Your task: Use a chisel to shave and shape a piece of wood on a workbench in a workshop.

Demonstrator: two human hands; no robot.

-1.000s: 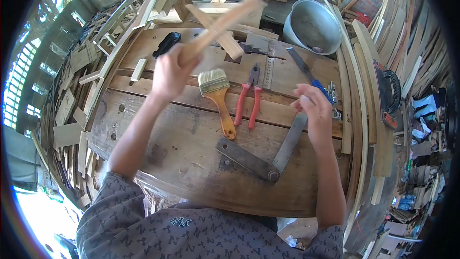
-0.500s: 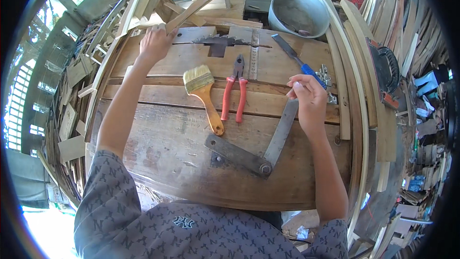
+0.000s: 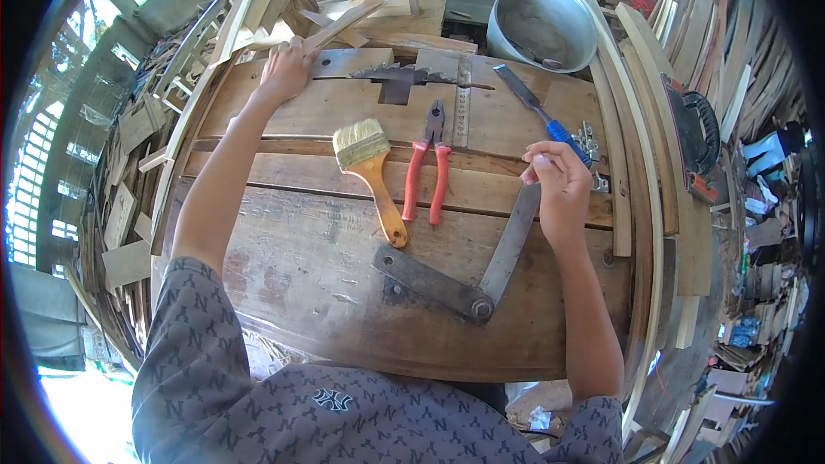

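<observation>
At the far left of the wooden workbench [image 3: 284, 241], my left hand [image 3: 286, 71] is closed around the near end of a wooden strip [image 3: 345, 22], which slants away to the right. My right hand [image 3: 560, 185] hovers over the right side with thumb and fingers pinched together; anything between them is hidden. Just below its fingertips is the upper end of a hinged two-arm metal bar [image 3: 513, 236], opened into a V. Between the hands lie a wide paintbrush [image 3: 369, 167] with a wooden handle and red-handled pliers [image 3: 427, 174]. A blue-handled chisel [image 3: 534, 103] rests beyond my right hand.
A toothed saw blade [image 3: 404, 75] lies over a notch in the bench. A grey metal pot [image 3: 543, 24] stands at the back right. Metal hinges [image 3: 593, 150] sit beside the chisel handle. Long wooden strips [image 3: 636, 120] border the right side, with a black-handled tool [image 3: 694, 133] outside them.
The far end of the wooden strip in my left hand has dipped slightly. My right hand stays over the metal bar, its fingers curled a little more. The whole view has shifted slightly.
</observation>
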